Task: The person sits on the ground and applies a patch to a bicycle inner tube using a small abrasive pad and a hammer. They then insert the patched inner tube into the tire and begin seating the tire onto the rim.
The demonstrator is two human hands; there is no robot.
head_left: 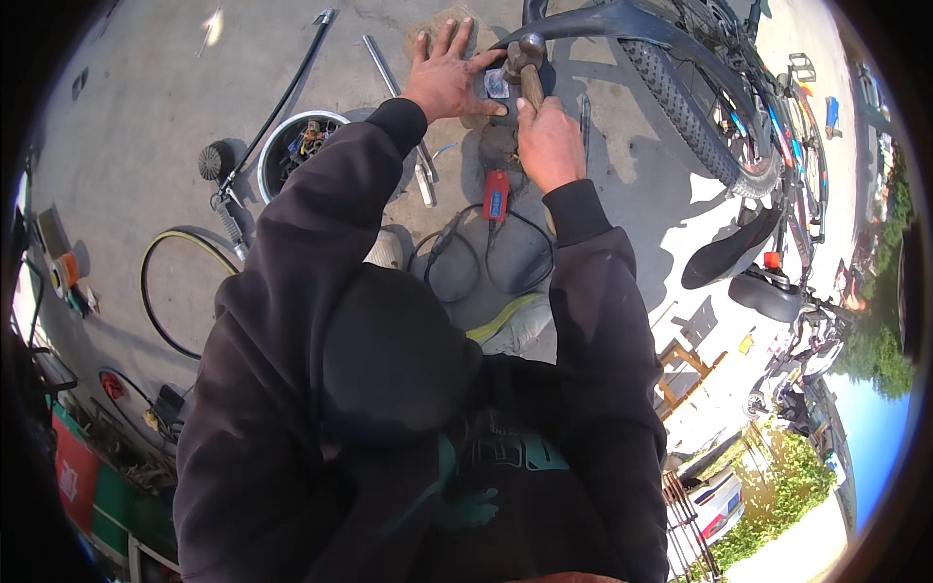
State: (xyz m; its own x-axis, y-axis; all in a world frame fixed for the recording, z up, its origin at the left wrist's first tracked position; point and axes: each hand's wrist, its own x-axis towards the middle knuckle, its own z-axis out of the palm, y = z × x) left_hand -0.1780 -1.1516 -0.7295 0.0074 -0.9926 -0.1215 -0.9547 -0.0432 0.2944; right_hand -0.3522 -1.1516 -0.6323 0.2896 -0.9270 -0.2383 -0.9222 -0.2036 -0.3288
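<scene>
From over here I've got the right hand (551, 146) wrapped round the hammer (530, 82), head just beside the pale patch (497, 84) by the black rubber tube (593, 20), left hand (442, 85) splayed open, probably for steadying.

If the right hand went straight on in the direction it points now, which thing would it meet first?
Past the hammer that the right hand holds, the black rubber tube seems first in line, just beyond the hammer's head; their exact heights are unclear.
</scene>
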